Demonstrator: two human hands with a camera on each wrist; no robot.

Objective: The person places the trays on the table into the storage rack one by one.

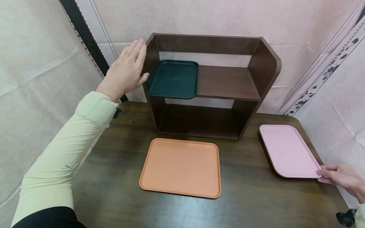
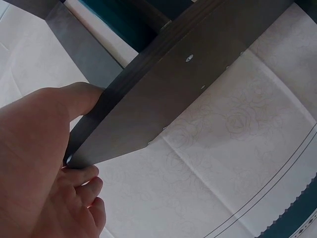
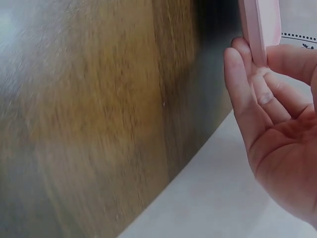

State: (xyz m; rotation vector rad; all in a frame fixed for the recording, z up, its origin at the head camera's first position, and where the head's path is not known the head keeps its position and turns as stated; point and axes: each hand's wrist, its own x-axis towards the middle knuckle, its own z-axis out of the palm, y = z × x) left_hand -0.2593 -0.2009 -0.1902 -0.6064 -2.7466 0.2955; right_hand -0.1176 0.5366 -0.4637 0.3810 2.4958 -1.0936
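A dark brown wooden shelf point(image 1: 228, 84) stands at the back of the table. My left hand point(image 1: 125, 69) holds the upper part of its left side panel point(image 2: 143, 94); the thumb lies at one face and the fingers at the panel's edge. On the upper level, at the left, lies a dark green tray point(image 1: 174, 79). My right hand point(image 1: 339, 179) pinches the near right corner of a pink tray point(image 1: 289, 150) between thumb and fingers. In the right wrist view, the pink tray's edge point(image 3: 255, 29) sits between thumb and fingers.
An orange tray point(image 1: 181, 167) lies flat on the brown table point(image 1: 114, 190) in front of the shelf. Pale patterned cloth point(image 1: 313, 63) hangs behind the table and at both sides. The table's right edge runs close by the pink tray.
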